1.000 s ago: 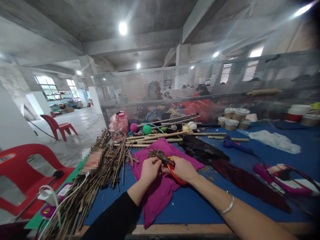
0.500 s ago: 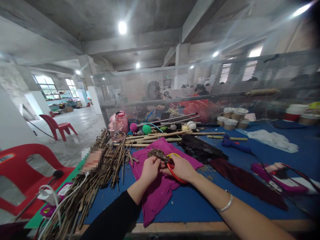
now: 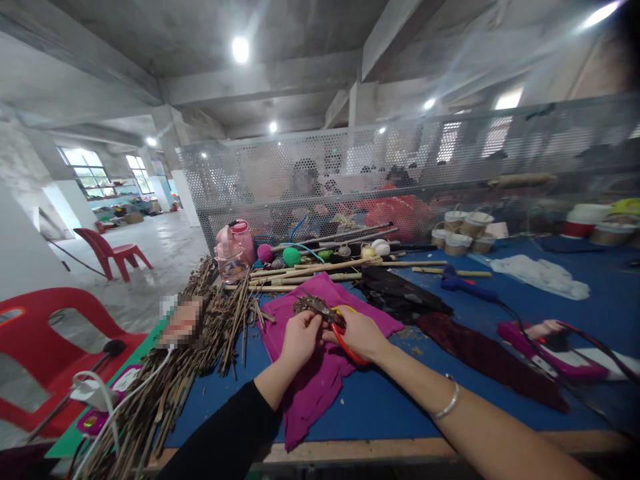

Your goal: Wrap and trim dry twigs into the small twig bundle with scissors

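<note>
My right hand (image 3: 364, 335) is closed round a pair of shears (image 3: 346, 345) with red and yellow handles. Their dark blades point up and left, across a small clump of dried brown plant heads (image 3: 302, 305). My left hand (image 3: 300, 339) pinches the base of that clump, its fingertips close to the blades. Both hands are over a magenta cloth (image 3: 320, 413) on the blue table (image 3: 390, 407). The fingers hide the lower end of the clump. Whether the blades are apart cannot be made out.
Dried stems (image 3: 200, 340) are heaped at left beside a power strip (image 3: 95, 420). Behind lie bamboo sticks (image 3: 330, 270), yarn balls (image 3: 293, 257) and a pink jug (image 3: 235, 247). At right are dark cloths (image 3: 490, 357), a blue glue gun (image 3: 465, 287) and small pots (image 3: 457, 243). People sit beyond the perforated screen (image 3: 250, 167).
The view has shifted slightly, so the scene sits a little further left. My hands, the shears and the clump stay almost in the same place on the cloth.
</note>
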